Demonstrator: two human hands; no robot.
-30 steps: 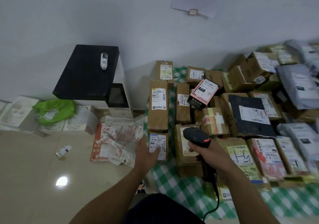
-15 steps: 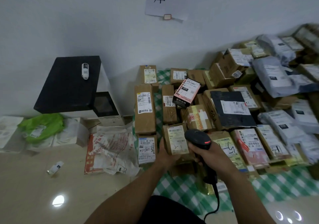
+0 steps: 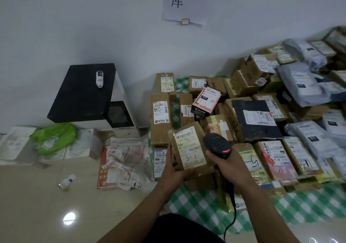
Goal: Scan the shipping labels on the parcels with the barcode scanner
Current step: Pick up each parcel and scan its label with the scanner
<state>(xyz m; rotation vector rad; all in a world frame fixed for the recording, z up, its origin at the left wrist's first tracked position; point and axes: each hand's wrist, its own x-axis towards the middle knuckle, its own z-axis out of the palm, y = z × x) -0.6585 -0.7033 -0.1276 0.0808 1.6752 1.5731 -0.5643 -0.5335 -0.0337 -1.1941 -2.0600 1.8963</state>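
Floor: beige tile (image 3: 37,196) left of the green-checked cloth (image 3: 196,205); white wall (image 3: 93,27) behind it.
Cloth: cardboard parcels (image 3: 161,119) and grey mailer bags (image 3: 299,82) crowd its far and right parts.
Open room: bare tile left of the cloth; checks bare along its near edge.
Held parcel (image 3: 187,130): above the cloth's left part, label (image 3: 189,147) up.
Left hand (image 3: 173,169): fingers curled round that parcel's near corner.
Right hand (image 3: 228,165): fingers wrapped round the barcode scanner (image 3: 217,145).

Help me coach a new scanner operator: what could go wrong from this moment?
The left hand grips the tilted parcel only at its lower end; it might slip onto the pile.
The neighbouring label lies very close, so the scanner in the right hand could read the wrong barcode.
The cable hangs down past other parcels and might snag.
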